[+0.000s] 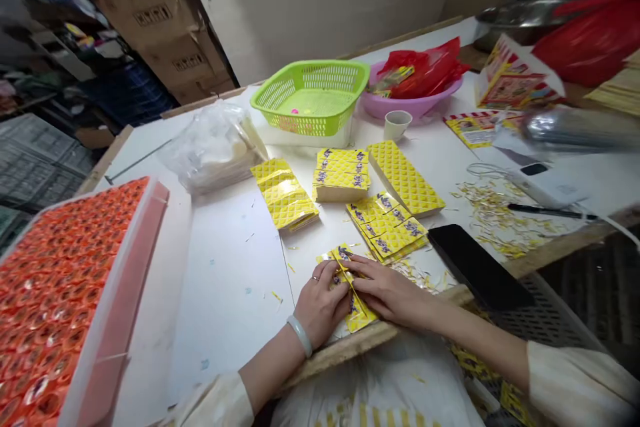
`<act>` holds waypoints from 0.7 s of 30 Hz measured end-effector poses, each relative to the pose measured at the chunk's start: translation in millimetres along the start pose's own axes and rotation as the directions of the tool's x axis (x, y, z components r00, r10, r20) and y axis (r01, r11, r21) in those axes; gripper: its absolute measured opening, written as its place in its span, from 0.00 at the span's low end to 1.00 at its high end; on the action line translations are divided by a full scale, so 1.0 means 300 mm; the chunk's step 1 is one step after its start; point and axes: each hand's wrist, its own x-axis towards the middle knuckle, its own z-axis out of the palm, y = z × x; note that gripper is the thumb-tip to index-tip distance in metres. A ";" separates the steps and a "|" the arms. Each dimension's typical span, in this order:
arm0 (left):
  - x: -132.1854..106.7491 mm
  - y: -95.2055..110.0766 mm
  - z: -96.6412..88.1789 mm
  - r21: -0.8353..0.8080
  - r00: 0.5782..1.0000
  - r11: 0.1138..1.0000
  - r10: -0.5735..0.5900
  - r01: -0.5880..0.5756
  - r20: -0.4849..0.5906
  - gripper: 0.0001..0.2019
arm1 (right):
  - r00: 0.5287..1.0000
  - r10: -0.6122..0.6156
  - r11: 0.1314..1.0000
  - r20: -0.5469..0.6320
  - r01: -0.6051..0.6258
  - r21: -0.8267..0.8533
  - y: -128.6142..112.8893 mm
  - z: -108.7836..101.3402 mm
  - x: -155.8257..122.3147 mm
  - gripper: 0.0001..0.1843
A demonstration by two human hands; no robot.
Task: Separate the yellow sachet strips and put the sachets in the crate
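At the front edge of the table, my left hand (320,303) bends its fingers over a yellow printed card sheet (361,321), pressing on its left side. My right hand (387,290) has its fingers laid across the same sheet from the right, gripping it. A seam or split runs between the two hands, and the fingers hide much of the print. Just beyond lies a stack of similar yellow cards with purple figures (387,223). Behind it are a taller card stack (343,177), a long yellow patterned stack (405,177) and a fanned stack (284,193).
A black phone (477,267) lies right of my hands, near paper scraps (500,213), a pen (545,211) and a white power bank (543,183). Farther back stand a green basket (313,97), purple basin (410,105) and paper cup (397,125). An orange-filled tray (135,267) is left.
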 end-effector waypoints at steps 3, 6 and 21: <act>0.005 -0.003 0.004 0.002 1.000 1.000 0.008 -0.008 -0.001 0.06 | 0.999 -0.003 1.000 -0.041 0.003 0.001 -0.002 0.019 0.008 0.17; 0.017 -0.003 -0.026 -0.018 1.000 1.000 0.021 -0.021 0.006 0.08 | 0.997 -0.019 1.000 -0.076 0.018 -0.023 -0.022 0.003 0.022 0.15; 0.050 0.120 -0.345 0.121 0.914 0.992 0.063 -0.016 -0.400 0.25 | 0.121 0.583 0.609 -0.803 -0.720 0.334 -0.072 -0.038 -0.879 0.11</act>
